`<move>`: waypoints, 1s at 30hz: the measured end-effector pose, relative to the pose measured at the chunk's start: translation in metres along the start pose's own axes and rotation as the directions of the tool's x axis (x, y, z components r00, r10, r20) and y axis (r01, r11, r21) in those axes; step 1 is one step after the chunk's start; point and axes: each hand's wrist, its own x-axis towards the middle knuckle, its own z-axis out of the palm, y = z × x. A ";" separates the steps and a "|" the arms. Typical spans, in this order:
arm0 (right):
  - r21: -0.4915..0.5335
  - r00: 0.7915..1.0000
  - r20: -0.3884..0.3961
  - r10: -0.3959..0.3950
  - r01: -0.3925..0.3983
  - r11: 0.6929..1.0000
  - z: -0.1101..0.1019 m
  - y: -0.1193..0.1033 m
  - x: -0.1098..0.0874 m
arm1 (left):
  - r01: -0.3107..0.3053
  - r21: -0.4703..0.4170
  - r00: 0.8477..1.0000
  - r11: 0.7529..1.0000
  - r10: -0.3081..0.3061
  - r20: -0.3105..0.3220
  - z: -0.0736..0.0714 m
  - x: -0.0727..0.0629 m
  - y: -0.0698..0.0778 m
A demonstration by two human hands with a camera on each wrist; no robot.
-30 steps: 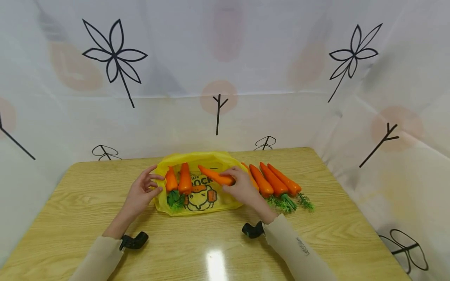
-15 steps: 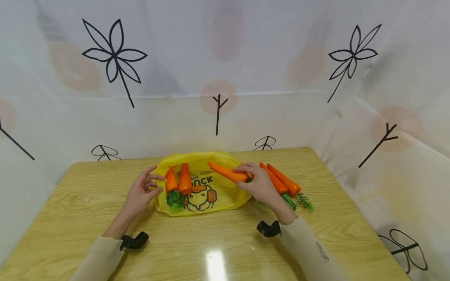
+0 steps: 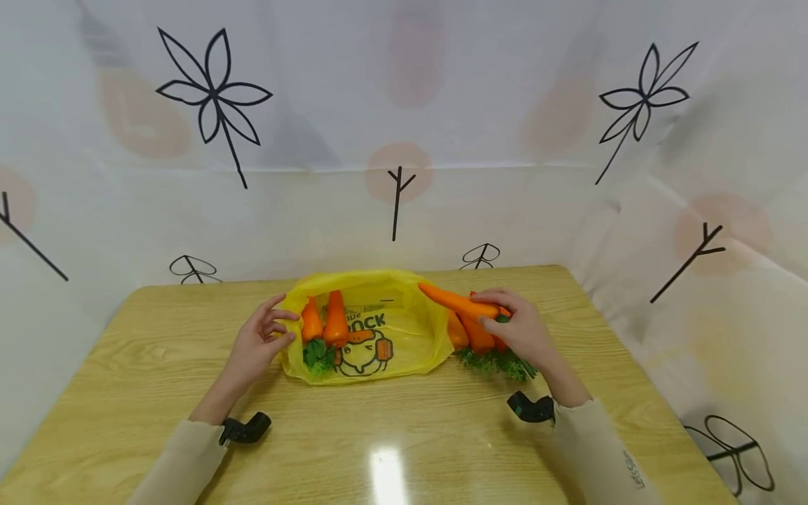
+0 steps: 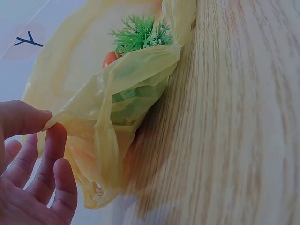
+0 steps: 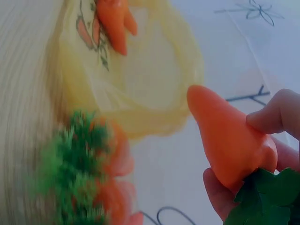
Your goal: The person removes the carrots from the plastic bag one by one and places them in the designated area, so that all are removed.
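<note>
A yellow plastic bag (image 3: 410, 354) lies with its mouth facing me, a printed cartoon chick showing inside. My left hand (image 3: 257, 342) pinches the left edge of the bag's mouth between thumb and index finger, as the left wrist view shows. Two carrots (image 3: 336, 321) with green tops (image 4: 136, 35) rest inside, at the left. My right hand (image 3: 522, 328) grips another carrot (image 5: 225, 136) by its thick leafy end, its tip pointing toward the bag's upper right rim. Beneath that hand, several more carrots (image 3: 478, 338) lie beside the bag, partly hidden by it and by the hand.
The wooden table (image 3: 379, 421) extends on all sides of the bag. A white patterned cloth (image 3: 328, 210) hangs behind and along both sides. Leafy carrot tops (image 3: 495, 363) spread over the table just right of the bag.
My right hand has moved right with the carrot, from over the bag's mouth to above the carrots beside it. The left hand keeps its hold on the bag's edge.
</note>
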 end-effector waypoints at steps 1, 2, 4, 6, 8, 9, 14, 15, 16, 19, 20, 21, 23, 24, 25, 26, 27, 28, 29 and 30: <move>0.002 1.000 -0.009 0.005 -0.005 1.000 -0.004 0.002 -0.002 | -0.001 0.004 1.000 1.000 0.001 0.001 0.000 0.000 0.000; 0.007 1.000 -0.015 0.014 -0.014 1.000 -0.008 0.004 -0.003 | -0.002 0.008 1.000 1.000 0.002 0.000 0.000 0.001 0.000; -0.002 0.999 -0.028 0.026 -0.026 1.000 -0.016 0.008 -0.007 | -0.005 0.012 1.000 1.000 0.005 0.000 0.000 0.001 0.000; -0.029 0.999 -0.044 0.029 -0.030 0.999 -0.022 0.014 -0.010 | -0.006 0.018 1.000 1.000 0.006 -0.002 -0.001 0.001 0.001; -0.049 0.998 -0.055 0.041 -0.043 0.998 -0.029 0.020 -0.014 | -0.008 0.023 1.000 1.000 0.008 -0.004 -0.001 0.002 0.000; -0.054 0.997 -0.060 0.047 -0.050 0.997 -0.033 0.023 -0.016 | -0.009 0.024 1.000 1.000 0.009 -0.004 -0.001 0.002 0.000; -0.086 0.989 -0.100 0.105 -0.114 0.990 -0.051 0.039 -0.027 | -0.008 0.023 1.000 1.000 0.008 -0.002 -0.002 0.002 -0.002; -0.095 0.987 -0.110 0.113 -0.124 0.988 -0.055 0.043 -0.029 | -0.007 0.021 1.000 1.000 0.007 -0.001 -0.002 0.002 -0.002; -0.113 0.985 -0.125 0.116 -0.130 0.985 -0.058 0.047 -0.031 | -0.007 0.020 1.000 1.000 0.007 -0.001 -0.002 0.002 -0.002; -0.142 0.980 -0.149 0.131 -0.153 0.978 -0.068 0.057 -0.037 | -0.005 0.013 1.000 1.000 0.005 0.001 -0.002 0.001 -0.001; -0.152 0.978 -0.157 0.141 -0.165 0.975 -0.070 0.060 -0.039 | -0.004 0.011 1.000 1.000 0.004 0.001 -0.002 0.001 0.000; -0.160 0.975 -0.162 0.151 -0.177 0.971 -0.072 0.063 -0.040 | -0.003 0.009 1.000 1.000 0.003 0.001 -0.002 0.001 0.000; -0.167 0.970 -0.163 0.180 -0.207 0.964 -0.075 0.068 -0.042 | -0.003 0.007 1.000 1.000 0.003 0.001 -0.001 0.001 0.001; -0.166 0.968 -0.160 0.194 -0.220 0.961 -0.075 0.071 -0.043 | -0.003 0.008 1.000 1.000 0.003 0.000 -0.001 0.001 0.001; -0.166 0.965 -0.155 0.211 -0.236 0.957 -0.075 0.073 -0.043 | -0.003 0.008 1.000 1.000 0.003 0.000 -0.001 0.001 0.002; -0.168 0.962 -0.152 0.227 -0.252 0.953 -0.075 0.076 -0.044 | -0.003 0.008 1.000 1.000 0.003 0.000 -0.001 0.001 0.002; -0.174 0.959 -0.149 0.240 -0.265 0.948 -0.075 0.078 -0.044 | -0.002 0.007 1.000 1.000 0.002 0.001 -0.001 0.001 0.002; -0.177 0.957 -0.145 0.253 -0.276 0.945 -0.075 0.080 -0.044 | -0.001 0.008 1.000 1.000 0.001 0.001 -0.001 0.001 0.002; -0.185 0.954 -0.143 0.262 -0.286 0.940 -0.075 0.083 -0.045 | -0.001 0.007 1.000 1.000 0.001 0.001 -0.001 0.001 0.002; -0.188 0.952 -0.140 0.271 -0.295 0.937 -0.074 0.085 -0.045 | -0.001 0.006 1.000 1.000 0.001 0.003 -0.001 0.001 0.002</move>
